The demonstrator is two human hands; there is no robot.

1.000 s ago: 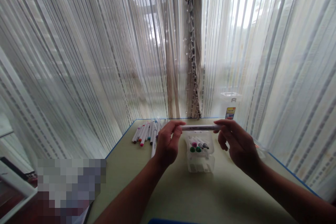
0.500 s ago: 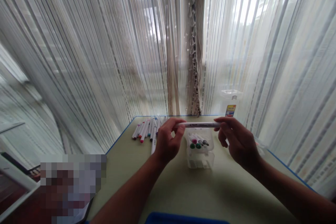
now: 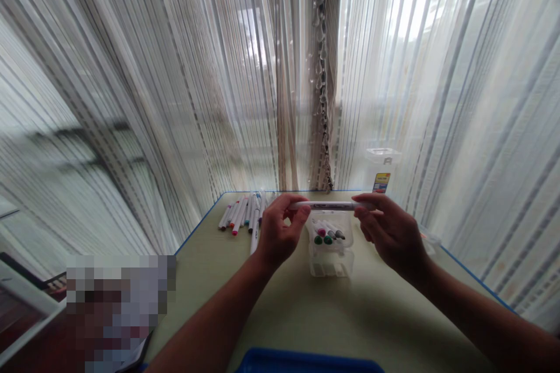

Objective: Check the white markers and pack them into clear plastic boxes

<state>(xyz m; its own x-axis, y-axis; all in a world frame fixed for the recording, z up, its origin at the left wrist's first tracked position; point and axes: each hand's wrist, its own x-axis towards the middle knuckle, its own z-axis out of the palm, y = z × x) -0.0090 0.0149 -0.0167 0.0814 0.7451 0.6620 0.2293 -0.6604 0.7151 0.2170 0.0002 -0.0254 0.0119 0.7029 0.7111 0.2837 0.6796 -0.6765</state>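
A white marker point(image 3: 330, 206) is held level in the air between my two hands. My left hand point(image 3: 282, 227) pinches its left end, thumb below and fingers over the top. Around the other end the fingers of my right hand point(image 3: 389, 224) are closed. Below and behind the marker, a clear plastic case point(image 3: 331, 265) lies open on the table, with several markers point(image 3: 328, 233) inside showing green, pink and grey ends. Left of my left hand lies a loose pile of white markers point(image 3: 238, 215) with coloured ends, partly hidden by that hand.
A clear container point(image 3: 382, 169) with a yellow label stands at the back right of the pale green table point(image 3: 306, 320). A blue object point(image 3: 306, 361) lies at the near edge. Sheer curtains point(image 3: 245, 99) hang behind. The lower left is pixelated.
My right hand's fingers have closed further round the marker's right end and shifted slightly left. My left hand keeps its pinch. The view has shifted slightly.
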